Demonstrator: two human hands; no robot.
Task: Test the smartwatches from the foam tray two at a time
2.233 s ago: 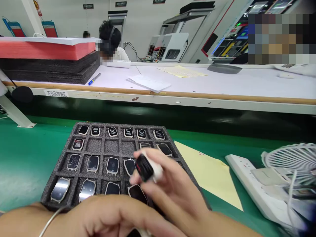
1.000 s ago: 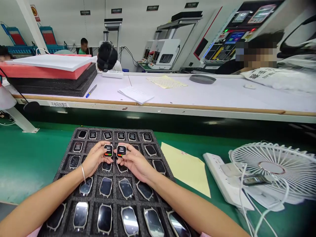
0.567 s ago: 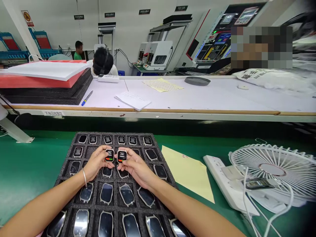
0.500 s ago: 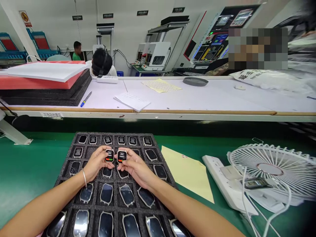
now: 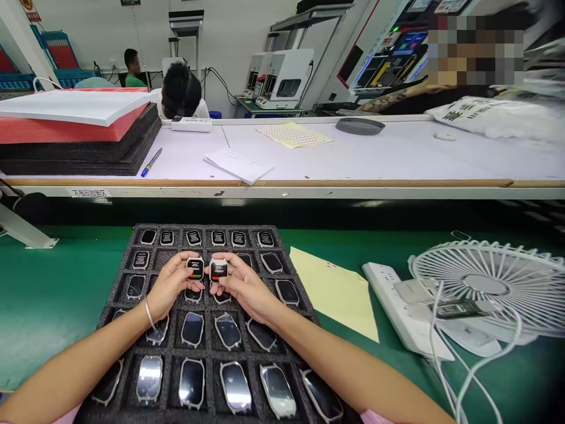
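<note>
A black foam tray [image 5: 115, 287] with many square pockets lies on the green mat, and most pockets hold smartwatch bodies. My left hand [image 5: 170, 287] pinches one watch body [image 5: 195, 268] with a lit screen showing a red and green bar. My right hand [image 5: 241, 287] pinches a second lit watch body [image 5: 218, 269] right beside it. Both watches hover side by side over the tray's second row. A thin bracelet circles my left wrist.
A yellow sheet [image 5: 336, 290] lies right of the tray, then a white power strip [image 5: 399, 307] and a white fan [image 5: 489, 288] with cables. Beyond stands a long white bench [image 5: 353, 159] with papers, a blue pen [image 5: 151, 162] and stacked foam sheets [image 5: 75, 132]. Other people sit farther back.
Since 2.2 s ago both hands reached out over the tray, each with a lit watch body. Over the last second they stayed nearly still; the view shifted slightly.
</note>
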